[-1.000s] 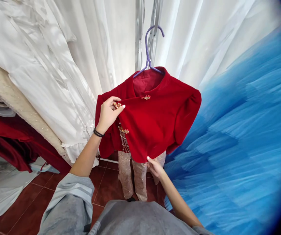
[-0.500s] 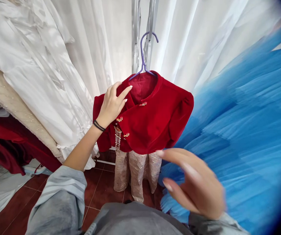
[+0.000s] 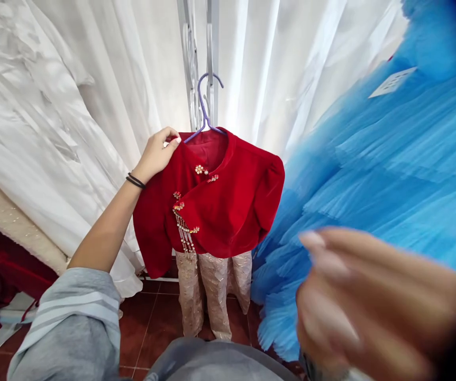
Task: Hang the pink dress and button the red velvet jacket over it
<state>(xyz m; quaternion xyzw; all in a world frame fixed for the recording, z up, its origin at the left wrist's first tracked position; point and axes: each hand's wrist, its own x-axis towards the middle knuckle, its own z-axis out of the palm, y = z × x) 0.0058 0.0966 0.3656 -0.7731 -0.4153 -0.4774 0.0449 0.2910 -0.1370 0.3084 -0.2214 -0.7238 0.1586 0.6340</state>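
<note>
A red velvet jacket (image 3: pixel 231 206) with gold flower-shaped fastenings and a beaded tassel (image 3: pixel 185 235) hangs on a purple hanger (image 3: pixel 201 100). The hanger's hook is over a metal rack (image 3: pixel 212 47). At the jacket's shoulder on the left, beside the collar, my left hand (image 3: pixel 158 153) pinches the cloth between thumb and fingers. My right hand (image 3: pixel 363 301) is lifted close to the camera at the lower right, apart from the jacket. Motion blurs its fingers, and whether they hold anything does not show. Below the jacket hangs a shiny beige-pink garment (image 3: pixel 214 296).
White gowns (image 3: pixel 33 121) hang along the left, above dark red cloth (image 3: pixel 6 270). A blue tulle dress (image 3: pixel 371 174) with a white tag (image 3: pixel 392 83) fills the right side. Behind the rack is a white curtain (image 3: pixel 247 69). The floor (image 3: pixel 144 323) has red-brown tiles.
My left hand has gone from lying on the jacket front with fingers spread to pinching its shoulder. The jacket's left-side sleeve now hangs fuller. My right hand has come nearer the camera.
</note>
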